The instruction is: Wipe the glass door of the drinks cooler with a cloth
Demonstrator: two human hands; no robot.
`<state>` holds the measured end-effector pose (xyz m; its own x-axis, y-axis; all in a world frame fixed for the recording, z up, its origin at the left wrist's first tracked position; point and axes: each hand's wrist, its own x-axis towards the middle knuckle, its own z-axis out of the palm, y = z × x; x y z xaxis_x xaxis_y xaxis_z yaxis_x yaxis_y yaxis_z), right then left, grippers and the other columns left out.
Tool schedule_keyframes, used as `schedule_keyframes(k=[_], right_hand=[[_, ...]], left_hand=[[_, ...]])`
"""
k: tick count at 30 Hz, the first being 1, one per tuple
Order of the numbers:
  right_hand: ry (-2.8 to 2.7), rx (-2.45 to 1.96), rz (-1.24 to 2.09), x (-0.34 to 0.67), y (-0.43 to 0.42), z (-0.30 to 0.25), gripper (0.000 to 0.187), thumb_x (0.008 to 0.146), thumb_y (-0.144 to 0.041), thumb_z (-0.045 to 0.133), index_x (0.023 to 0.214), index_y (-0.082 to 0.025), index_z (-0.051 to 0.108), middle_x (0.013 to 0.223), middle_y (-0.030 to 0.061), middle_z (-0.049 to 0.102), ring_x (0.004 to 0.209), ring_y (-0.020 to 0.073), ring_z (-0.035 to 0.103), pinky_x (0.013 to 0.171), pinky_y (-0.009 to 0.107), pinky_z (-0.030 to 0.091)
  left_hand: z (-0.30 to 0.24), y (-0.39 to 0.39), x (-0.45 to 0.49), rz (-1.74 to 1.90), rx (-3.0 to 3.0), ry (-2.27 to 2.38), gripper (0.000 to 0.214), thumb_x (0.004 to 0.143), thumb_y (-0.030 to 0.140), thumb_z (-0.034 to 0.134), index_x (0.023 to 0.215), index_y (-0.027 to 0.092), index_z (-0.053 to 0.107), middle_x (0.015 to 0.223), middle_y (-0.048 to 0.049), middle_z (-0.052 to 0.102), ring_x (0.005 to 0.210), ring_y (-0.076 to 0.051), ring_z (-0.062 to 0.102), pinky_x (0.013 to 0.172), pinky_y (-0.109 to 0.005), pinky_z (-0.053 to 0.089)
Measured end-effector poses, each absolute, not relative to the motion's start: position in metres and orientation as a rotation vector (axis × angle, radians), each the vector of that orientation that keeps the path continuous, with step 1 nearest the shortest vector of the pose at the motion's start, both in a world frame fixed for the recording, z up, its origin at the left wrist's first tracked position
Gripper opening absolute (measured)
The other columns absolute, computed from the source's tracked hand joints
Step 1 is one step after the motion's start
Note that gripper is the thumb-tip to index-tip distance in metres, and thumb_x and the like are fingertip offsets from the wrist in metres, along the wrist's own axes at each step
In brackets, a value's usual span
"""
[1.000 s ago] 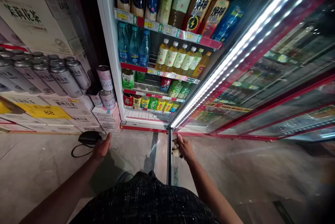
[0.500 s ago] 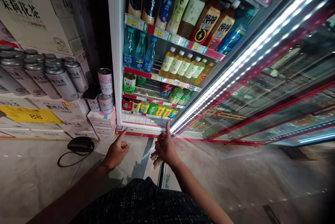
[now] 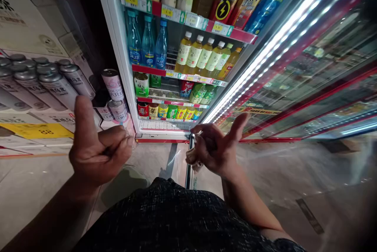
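My left hand (image 3: 97, 146) is raised in front of the stacked cans, thumb pointing up, other fingers partly curled, with nothing visible in it. Opposite it, my right hand (image 3: 220, 144) has its thumb stretched out and its index finger pointing left. Its lower fingers are curled around a crumpled pale-brown thing (image 3: 194, 159), mostly hidden, whose kind I cannot make out. Both hands are apart from the drinks cooler (image 3: 165, 136) ahead. Its shelves carry blue bottles (image 3: 148, 44), yellow tea bottles (image 3: 194, 53) and small cans (image 3: 172, 111) low down.
Silver cans (image 3: 55, 87) stand on cartons at the left, with a yellow price sign (image 3: 35, 130) below. Pink-white cans (image 3: 113, 84) are stacked beside the cooler frame. A lit glass door (image 3: 265, 48) slants along the right. Grey tile floor (image 3: 265, 189) lies below.
Both hands have come up and nearer the camera, their thumbs now raised and spread. The view has moved closer to the cooler. The black pouch on the floor is no longer visible.
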<state>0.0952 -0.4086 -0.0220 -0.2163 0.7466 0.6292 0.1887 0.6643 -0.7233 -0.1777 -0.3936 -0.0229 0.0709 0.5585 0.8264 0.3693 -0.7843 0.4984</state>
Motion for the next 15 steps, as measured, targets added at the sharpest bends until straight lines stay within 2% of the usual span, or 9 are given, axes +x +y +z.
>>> schedule_keyframes(k=[2, 4, 6, 7, 8, 10, 12, 13, 15], right_hand=[[-1.74, -0.746, 0.639, 0.093, -0.408, -0.033, 0.099, 0.098, -0.008, 0.044, 0.152, -0.054, -0.024, 0.115, 0.0006, 0.061, 0.051, 0.0018, 0.058, 0.044, 0.015, 0.054], [-1.735, -0.78, 0.654, 0.092, -0.407, -0.047, 0.095, 0.099, -0.014, 0.047, 0.156, -0.045, -0.022, 0.103, -0.0001, 0.065, 0.052, 0.0044, 0.058, 0.045, 0.017, 0.053], [-1.764, -0.842, 0.68, 0.092, -0.407, -0.061, 0.087, 0.1, -0.022, 0.052, 0.163, -0.034, -0.007, 0.085, -0.0025, 0.066, 0.053, 0.0073, 0.058, 0.047, 0.019, 0.052], [-1.79, -0.866, 0.693, 0.091, -0.408, -0.068, 0.079, 0.099, -0.027, 0.054, 0.164, -0.029, 0.008, 0.077, -0.0033, 0.065, 0.054, 0.0083, 0.059, 0.049, 0.019, 0.052], [-1.822, -0.874, 0.711, 0.091, -0.408, -0.074, 0.07, 0.099, -0.031, 0.056, 0.161, -0.025, 0.025, 0.072, -0.0035, 0.065, 0.055, 0.0088, 0.059, 0.05, 0.02, 0.051], [-1.88, -0.853, 0.785, 0.089, -0.408, -0.087, 0.052, 0.098, -0.038, 0.057, 0.146, -0.019, 0.053, 0.069, -0.0019, 0.066, 0.056, 0.009, 0.059, 0.055, 0.02, 0.051], [-1.893, -0.81, 0.943, 0.086, -0.407, -0.102, 0.044, 0.096, -0.045, 0.058, 0.127, -0.016, 0.069, 0.075, 0.0017, 0.071, 0.064, 0.0106, 0.064, 0.062, 0.022, 0.053], [-1.856, -0.809, 1.052, 0.084, -0.407, -0.112, 0.044, 0.094, -0.05, 0.06, 0.118, -0.015, 0.073, 0.079, 0.003, 0.072, 0.068, 0.0119, 0.066, 0.065, 0.023, 0.054], [-1.653, -0.902, 1.263, 0.084, -0.414, -0.137, 0.052, 0.089, -0.063, 0.062, 0.1, -0.015, 0.078, 0.077, 0.0029, 0.073, 0.069, 0.0142, 0.068, 0.065, 0.024, 0.056]], left_hand=[[-0.034, -0.395, -0.166, 1.744, 2.137, 0.93, 0.097, 0.086, 0.012, 0.063, 0.163, 0.034, 0.008, 0.057, 0.0126, 0.049, 0.043, -0.005, 0.033, 0.044, -0.017, 0.041], [-0.059, -0.394, -0.152, 1.593, 2.035, 0.951, 0.093, 0.09, 0.017, 0.059, 0.163, 0.032, 0.004, 0.06, 0.011, 0.05, 0.044, -0.006, 0.032, 0.044, -0.017, 0.038], [-0.099, -0.394, -0.137, 1.353, 1.938, 1.053, 0.093, 0.092, 0.027, 0.056, 0.163, 0.025, -0.003, 0.067, 0.0076, 0.055, 0.054, -0.01, 0.047, 0.056, -0.022, 0.048], [-0.121, -0.396, -0.128, 1.191, 1.849, 1.169, 0.088, 0.093, 0.032, 0.053, 0.163, 0.02, 0.0, 0.07, 0.0054, 0.057, 0.059, -0.012, 0.052, 0.061, -0.025, 0.05], [-0.144, -0.401, -0.119, 0.983, 1.769, 1.272, 0.082, 0.095, 0.036, 0.048, 0.163, 0.017, 0.008, 0.071, 0.0035, 0.058, 0.063, -0.014, 0.055, 0.065, -0.027, 0.051], [-0.187, -0.415, -0.1, 0.482, 1.751, 1.278, 0.066, 0.093, 0.04, 0.046, 0.155, 0.017, 0.036, 0.078, -0.0019, 0.063, 0.072, -0.017, 0.06, 0.071, -0.03, 0.052], [-0.22, -0.436, -0.081, 0.292, 1.777, 1.218, 0.051, 0.088, 0.04, 0.052, 0.132, 0.018, 0.062, 0.088, -0.0078, 0.068, 0.083, -0.022, 0.064, 0.076, -0.032, 0.052], [-0.232, -0.447, -0.072, 0.212, 1.795, 1.188, 0.047, 0.085, 0.041, 0.055, 0.124, 0.018, 0.066, 0.094, -0.0098, 0.069, 0.087, -0.024, 0.065, 0.078, -0.033, 0.052], [-0.25, -0.468, -0.056, 0.096, 1.823, 1.146, 0.047, 0.084, 0.041, 0.054, 0.123, 0.019, 0.067, 0.096, -0.0108, 0.069, 0.087, -0.025, 0.065, 0.079, -0.035, 0.051]])
